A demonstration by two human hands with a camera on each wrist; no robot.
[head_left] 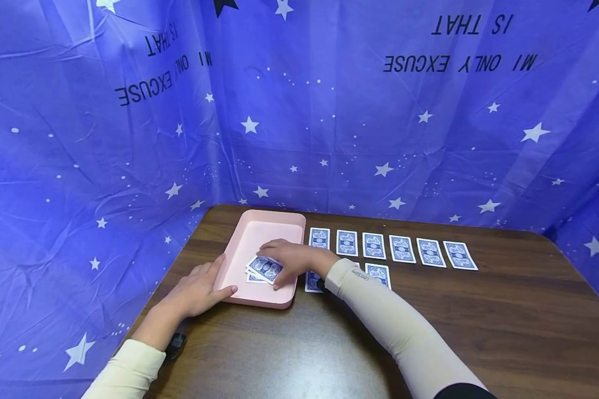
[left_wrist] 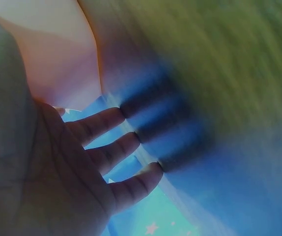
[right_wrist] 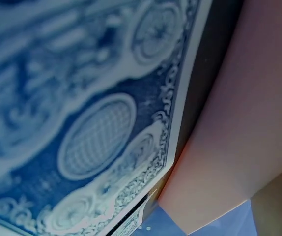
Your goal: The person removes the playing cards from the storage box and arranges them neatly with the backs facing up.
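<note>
A pink tray (head_left: 264, 303) stands at the left of the table. Inside it lie a few blue-backed playing cards (head_left: 253, 279), loosely overlapping. Over them my right hand (head_left: 292, 257) reaches in from the right and holds a card (head_left: 267, 270) between thumb and fingers. My left hand (head_left: 196, 291) rests against the tray's left side, thumb on the near left corner, fingers spread and nearly straight. Its fingertips (left_wrist: 148, 177) meet the table in the left wrist view. The right wrist view shows a card (right_wrist: 97, 137) close up beside the tray wall (right_wrist: 239, 123); the hand is out of sight there.
To the tray's right, several face-down cards (head_left: 402, 249) form a back row on the wooden table (head_left: 479, 321). A shorter front row, including one card (head_left: 377, 274), is partly covered by the right wrist and sleeve. Blue star-printed cloth (head_left: 354, 138) hangs behind and at the sides.
</note>
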